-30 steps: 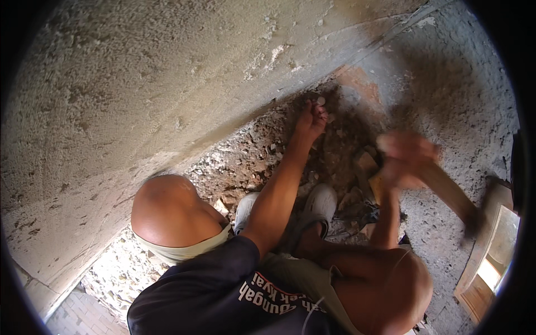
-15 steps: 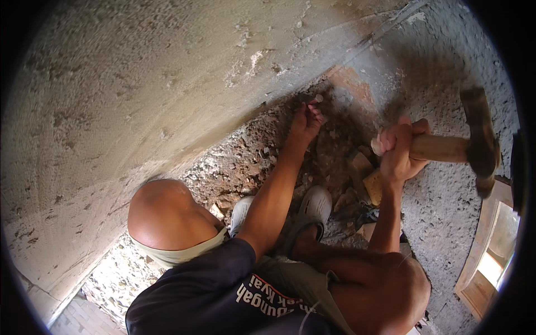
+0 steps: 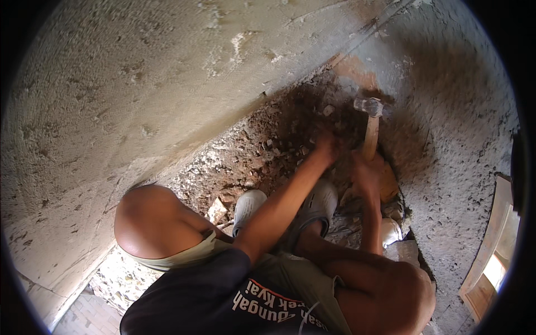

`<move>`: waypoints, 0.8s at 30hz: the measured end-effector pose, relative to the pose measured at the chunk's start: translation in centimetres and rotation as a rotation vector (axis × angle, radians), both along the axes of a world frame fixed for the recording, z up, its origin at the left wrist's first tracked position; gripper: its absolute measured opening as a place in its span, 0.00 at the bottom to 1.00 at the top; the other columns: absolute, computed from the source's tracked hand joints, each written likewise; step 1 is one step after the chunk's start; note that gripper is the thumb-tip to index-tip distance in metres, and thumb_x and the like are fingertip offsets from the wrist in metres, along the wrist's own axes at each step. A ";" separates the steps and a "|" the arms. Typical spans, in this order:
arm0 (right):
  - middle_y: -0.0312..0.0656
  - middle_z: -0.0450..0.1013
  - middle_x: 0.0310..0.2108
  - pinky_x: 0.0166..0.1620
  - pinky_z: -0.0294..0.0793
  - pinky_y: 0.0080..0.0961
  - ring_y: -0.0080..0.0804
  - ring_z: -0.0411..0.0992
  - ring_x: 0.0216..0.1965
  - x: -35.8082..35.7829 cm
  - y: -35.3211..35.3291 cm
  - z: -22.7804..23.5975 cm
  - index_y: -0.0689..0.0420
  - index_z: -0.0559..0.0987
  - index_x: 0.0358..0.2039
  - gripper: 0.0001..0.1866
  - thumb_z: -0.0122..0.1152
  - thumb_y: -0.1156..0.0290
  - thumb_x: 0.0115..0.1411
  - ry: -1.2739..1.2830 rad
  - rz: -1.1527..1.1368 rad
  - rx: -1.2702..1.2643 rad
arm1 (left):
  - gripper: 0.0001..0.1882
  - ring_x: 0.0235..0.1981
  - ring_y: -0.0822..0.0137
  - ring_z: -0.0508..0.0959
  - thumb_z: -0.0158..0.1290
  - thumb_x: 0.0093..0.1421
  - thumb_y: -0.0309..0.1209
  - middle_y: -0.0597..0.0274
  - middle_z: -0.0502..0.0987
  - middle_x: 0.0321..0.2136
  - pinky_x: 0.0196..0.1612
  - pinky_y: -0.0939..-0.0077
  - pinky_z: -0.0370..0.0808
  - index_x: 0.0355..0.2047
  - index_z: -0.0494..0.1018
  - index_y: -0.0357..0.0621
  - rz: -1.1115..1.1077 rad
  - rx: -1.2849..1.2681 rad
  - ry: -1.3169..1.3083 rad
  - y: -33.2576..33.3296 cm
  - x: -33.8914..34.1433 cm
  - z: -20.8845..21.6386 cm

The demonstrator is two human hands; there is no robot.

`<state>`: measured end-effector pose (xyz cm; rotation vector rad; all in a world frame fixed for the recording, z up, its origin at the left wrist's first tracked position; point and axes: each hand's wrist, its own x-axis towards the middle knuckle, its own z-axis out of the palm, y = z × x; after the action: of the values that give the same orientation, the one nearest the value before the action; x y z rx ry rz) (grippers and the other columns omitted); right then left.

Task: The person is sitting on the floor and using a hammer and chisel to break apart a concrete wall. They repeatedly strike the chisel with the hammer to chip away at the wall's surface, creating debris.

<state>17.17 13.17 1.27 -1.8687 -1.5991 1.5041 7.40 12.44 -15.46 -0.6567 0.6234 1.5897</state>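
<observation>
My right hand [image 3: 365, 174] grips the wooden handle of a hammer [image 3: 371, 131] low down. The metal hammer head [image 3: 369, 106] points away from me, close to the foot of the right wall. My left hand [image 3: 328, 147] is just left of the right hand, over dark loose rubble [image 3: 279, 151]. Motion blur and shadow smear its fingers, so what it holds, if anything, does not show. A pale stone [image 3: 328, 110] lies beyond the left hand.
Rough plastered walls rise on the left [image 3: 123, 100] and right [image 3: 452, 134], meeting ahead. My clog-clad feet [image 3: 248, 207] rest on the rubble. A yellowish block [image 3: 387, 181] lies beside the right hand, and a wooden frame [image 3: 491, 245] stands at far right.
The hammer has swung from the far right down to the middle, its head now pointing away. My left hand has drawn back toward me and right, near the other hand.
</observation>
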 end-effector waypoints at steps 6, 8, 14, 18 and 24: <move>0.33 0.67 0.16 0.18 0.62 0.25 0.21 0.65 0.14 0.2 -0.1 2.0 0.59 0.74 0.27 0.11 0.63 0.67 0.59 0.038 -0.095 0.010 | 0.12 0.19 0.70 0.69 0.45 0.72 0.42 0.66 0.69 0.21 0.24 0.71 0.70 0.37 0.71 0.50 -0.065 -0.050 0.343 -0.6 -0.8 3.0; 0.33 0.67 0.15 0.18 0.62 0.25 0.21 0.65 0.13 0.5 0.1 2.3 0.59 0.74 0.27 0.11 0.63 0.67 0.60 0.038 -0.059 0.055 | 0.12 0.18 0.69 0.69 0.45 0.71 0.42 0.65 0.69 0.21 0.23 0.71 0.69 0.38 0.71 0.50 -0.047 -0.035 0.358 -0.1 -3.6 2.2; 0.32 0.66 0.14 0.17 0.61 0.23 0.19 0.63 0.12 -0.4 -0.2 2.6 0.58 0.74 0.26 0.13 0.65 0.66 0.61 0.074 -0.069 0.097 | 0.10 0.19 0.68 0.68 0.44 0.71 0.40 0.65 0.68 0.21 0.24 0.70 0.66 0.36 0.70 0.50 0.223 -0.030 0.133 0.5 -6.0 1.5; 0.31 0.65 0.14 0.17 0.60 0.22 0.18 0.62 0.12 -0.7 -0.6 3.4 0.57 0.74 0.24 0.15 0.68 0.65 0.61 0.171 -0.064 0.134 | 0.10 0.20 0.70 0.66 0.44 0.71 0.40 0.68 0.66 0.21 0.25 0.73 0.64 0.35 0.68 0.53 0.327 0.026 0.029 -0.8 -5.7 2.5; 0.32 0.69 0.15 0.18 0.61 0.20 0.17 0.65 0.14 -0.4 -1.3 2.4 0.57 0.74 0.23 0.13 0.66 0.69 0.62 0.471 -0.020 0.392 | 0.11 0.19 0.71 0.64 0.44 0.71 0.40 0.68 0.64 0.21 0.24 0.73 0.63 0.32 0.66 0.51 0.359 0.117 0.024 -1.5 -6.9 2.4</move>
<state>16.81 11.84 3.71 -1.2093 -1.5017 1.3655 0.52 10.97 -13.08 -0.6902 0.4412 1.9538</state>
